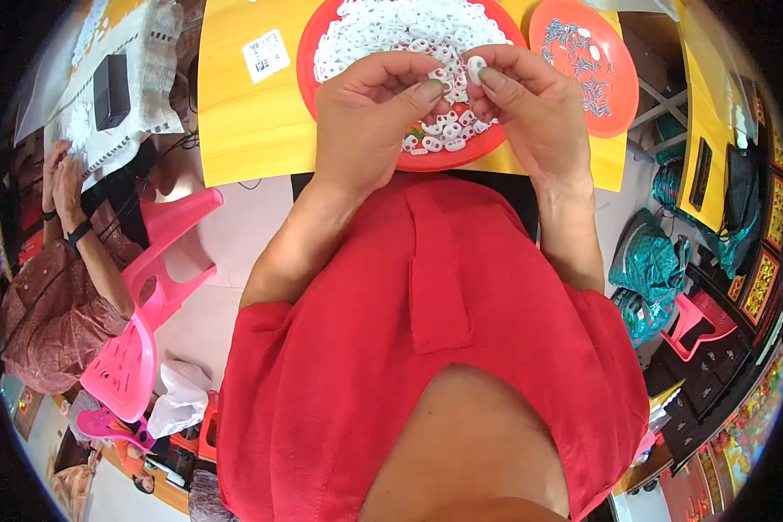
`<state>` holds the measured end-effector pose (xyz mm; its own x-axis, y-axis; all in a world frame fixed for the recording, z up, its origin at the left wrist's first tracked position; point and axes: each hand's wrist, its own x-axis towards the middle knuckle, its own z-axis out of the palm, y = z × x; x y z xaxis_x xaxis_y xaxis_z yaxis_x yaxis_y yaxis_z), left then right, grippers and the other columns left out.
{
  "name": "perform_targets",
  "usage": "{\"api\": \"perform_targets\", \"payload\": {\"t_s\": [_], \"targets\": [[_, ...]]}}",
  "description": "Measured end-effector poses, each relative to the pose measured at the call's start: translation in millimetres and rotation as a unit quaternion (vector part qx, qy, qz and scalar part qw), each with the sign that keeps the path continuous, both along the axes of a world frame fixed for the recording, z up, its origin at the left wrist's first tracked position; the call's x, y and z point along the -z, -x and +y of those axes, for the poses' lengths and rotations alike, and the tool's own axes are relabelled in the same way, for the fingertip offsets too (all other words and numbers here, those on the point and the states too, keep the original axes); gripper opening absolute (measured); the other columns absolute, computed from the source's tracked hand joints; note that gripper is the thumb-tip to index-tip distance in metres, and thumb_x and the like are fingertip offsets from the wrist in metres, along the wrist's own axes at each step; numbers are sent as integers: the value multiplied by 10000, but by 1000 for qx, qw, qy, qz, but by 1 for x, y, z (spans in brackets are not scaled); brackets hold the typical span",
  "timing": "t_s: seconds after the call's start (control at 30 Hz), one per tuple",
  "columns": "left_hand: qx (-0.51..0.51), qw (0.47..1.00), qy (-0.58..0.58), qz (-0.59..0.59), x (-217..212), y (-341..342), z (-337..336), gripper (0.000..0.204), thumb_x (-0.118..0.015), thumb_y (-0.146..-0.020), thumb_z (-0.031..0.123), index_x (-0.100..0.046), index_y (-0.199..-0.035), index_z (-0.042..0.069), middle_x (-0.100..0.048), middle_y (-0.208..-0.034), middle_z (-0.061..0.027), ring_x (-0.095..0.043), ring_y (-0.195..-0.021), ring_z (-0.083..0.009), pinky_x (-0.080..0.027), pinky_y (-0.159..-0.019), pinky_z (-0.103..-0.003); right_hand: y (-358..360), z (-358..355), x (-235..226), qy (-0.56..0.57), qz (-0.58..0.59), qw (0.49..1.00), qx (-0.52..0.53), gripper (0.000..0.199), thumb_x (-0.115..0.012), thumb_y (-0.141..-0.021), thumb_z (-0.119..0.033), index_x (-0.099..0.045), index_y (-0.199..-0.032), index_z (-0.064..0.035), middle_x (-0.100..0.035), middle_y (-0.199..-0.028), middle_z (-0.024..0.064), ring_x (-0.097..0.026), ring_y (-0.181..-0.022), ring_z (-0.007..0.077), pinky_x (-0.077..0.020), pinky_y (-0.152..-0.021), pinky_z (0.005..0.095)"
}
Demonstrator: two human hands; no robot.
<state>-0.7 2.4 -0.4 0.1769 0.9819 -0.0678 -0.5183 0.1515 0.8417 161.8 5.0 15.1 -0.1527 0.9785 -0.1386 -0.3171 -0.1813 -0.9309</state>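
Pinching a white oval (476, 67), long side near to far, the right hand (539, 100) sits just right of the left hand (365, 113), which pinches a holey white bit (442, 76).

A busy room, seemingly a small hand-assembly workroom; whether it is also a home, I cannot tell.
Before me, a yellow desk (239, 130) bears a red tray (307, 65) heaped with small white plastic parts (374, 30) and an orange tray (626, 87) of tiny metal pieces (595, 97). Leftward, another person (56, 296) works near pink plastic chairs (122, 374); rightward, teal bags (645, 257) sit by red-and-gold panels (761, 283).
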Motion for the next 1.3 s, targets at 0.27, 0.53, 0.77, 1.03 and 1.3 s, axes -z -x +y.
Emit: {"api": "perform_targets", "payload": {"t_s": [0.27, 0.53, 0.77, 1.03, 1.3], "targets": [[0, 1000, 9, 12, -4, -1, -3, 160, -567, -754, -55, -582, -913, -39, -602, -774, -80, -581, -662, -116, -477, -581, -210, 3, -1, 2, -8, -17, 1000, 10, 181, -573, -787, -49, -592, -951, 25, -597, -750, 34, -533, -639, 64, -423, -560, 178], [-11, 997, -8, 70, -5, -2, -4, 145, -579, -756, -41, -587, -900, -35, -599, -761, -68, -581, -650, -101, -476, -563, -196, 7, -4, -3, -57, -125, 990, 38, 147, -579, -783, -53, -605, -909, 18, -594, -694, 21, -524, -615, 50, -421, -536, 177], [-31, 989, -36, 138, -7, -6, -7, 135, -573, -763, -43, -590, -897, -40, -605, -770, -62, -582, -662, -94, -490, -586, -198, 14, -11, -11, -99, -204, 973, 54, 145, -576, -784, -38, -599, -904, 39, -613, -735, 34, -547, -677, 57, -444, -594, 182], [8, 996, -47, 79, -11, -5, -7, 149, -583, -771, -34, -581, -919, -48, -613, -819, -81, -592, -719, -109, -490, -626, -197, 12, -11, -7, -104, -137, 984, 52, 156, -565, -781, -10, -596, -926, 38, -615, -739, 41, -549, -683, 59, -444, -598, 182], [46, 991, -111, 52, 0, -2, 0, 230, -608, -759, -14, -582, -987, -26, -584, -829, -47, -536, -737, -91, -441, -647, -200, 6, -8, -6, -85, -24, 996, -20, 135, -580, -766, 4, -584, -900, 19, -601, -740, 42, -528, -606, 63, -434, -549, 180]]}}
